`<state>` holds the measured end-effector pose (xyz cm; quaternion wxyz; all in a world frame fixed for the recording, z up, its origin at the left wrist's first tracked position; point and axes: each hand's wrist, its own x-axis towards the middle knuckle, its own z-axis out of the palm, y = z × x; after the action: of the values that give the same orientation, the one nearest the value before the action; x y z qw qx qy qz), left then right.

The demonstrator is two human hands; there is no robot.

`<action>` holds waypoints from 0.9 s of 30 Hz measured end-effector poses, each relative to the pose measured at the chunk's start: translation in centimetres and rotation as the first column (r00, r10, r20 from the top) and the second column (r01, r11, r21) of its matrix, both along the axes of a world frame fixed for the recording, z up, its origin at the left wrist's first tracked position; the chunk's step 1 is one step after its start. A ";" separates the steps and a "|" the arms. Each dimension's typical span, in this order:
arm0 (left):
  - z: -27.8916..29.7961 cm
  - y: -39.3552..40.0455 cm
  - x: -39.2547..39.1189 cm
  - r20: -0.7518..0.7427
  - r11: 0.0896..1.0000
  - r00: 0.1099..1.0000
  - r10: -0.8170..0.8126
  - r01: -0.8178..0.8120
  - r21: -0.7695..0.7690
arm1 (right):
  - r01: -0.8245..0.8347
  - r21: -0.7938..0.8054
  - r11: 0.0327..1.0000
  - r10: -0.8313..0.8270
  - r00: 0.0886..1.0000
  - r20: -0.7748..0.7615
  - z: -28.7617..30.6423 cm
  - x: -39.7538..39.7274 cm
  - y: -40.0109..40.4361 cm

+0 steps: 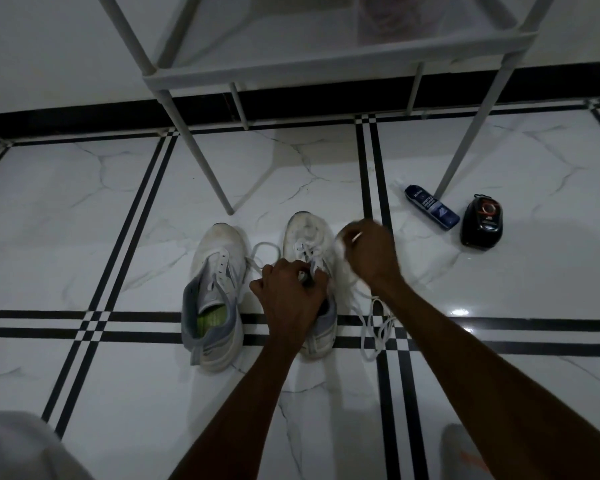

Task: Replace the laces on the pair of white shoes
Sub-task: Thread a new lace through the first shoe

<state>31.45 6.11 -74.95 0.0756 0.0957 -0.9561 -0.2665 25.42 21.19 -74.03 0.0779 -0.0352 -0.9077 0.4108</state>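
Head view: my left hand (290, 292) pinches the right shoe (312, 289) at its eyelets, my right hand (369, 252) grips the lace (371, 327), whose loose tail could knot.

This looks like a home, most likely an entryway or a corner of a room kept for footwear. The floor (534, 161) is glossy white marble-look tile crossed by black stripe inlays, meeting a pale wall above a black skirting band (84, 114). A light grey tubular shoe rack (291, 69) stands against that wall. A pair of white sneakers (219, 292) sits on the tiles, and near the rack's leg lie a blue shoe-cleaner bottle (432, 206) and a black shoe-polish sponge case (481, 220)
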 end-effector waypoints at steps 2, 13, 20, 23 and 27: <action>0.1 0.0 0.0 0.006 1.000 1.000 0.008 -0.008 0.016 | 0.352 -0.192 0.916 -0.381 0.913 -0.145 2.1 -0.9 2.3; -0.6 -0.2 -0.3 0.025 0.999 1.000 0.015 -0.016 0.041 | -0.315 0.170 0.934 0.279 0.938 0.205 -1.6 0.7 -0.9; -0.4 -0.5 -0.3 0.038 0.996 0.999 0.006 -0.010 0.084 | 0.435 -0.197 0.879 -0.468 0.865 -0.180 3.5 -1.8 4.4; -0.4 -0.5 -0.2 0.036 0.996 0.999 0.002 -0.005 0.089 | 0.181 0.068 0.981 -0.181 0.983 -0.010 0.7 -2.0 3.7; -0.6 -0.5 -0.3 0.013 0.996 1.000 -0.002 0.001 0.091 | -0.317 0.185 0.930 0.284 0.941 0.185 -2.8 0.0 -0.6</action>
<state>31.18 5.57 -75.55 0.0648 0.1002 -0.9435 -0.3093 25.46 20.57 -76.82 -0.0538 0.0811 -0.9441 0.3149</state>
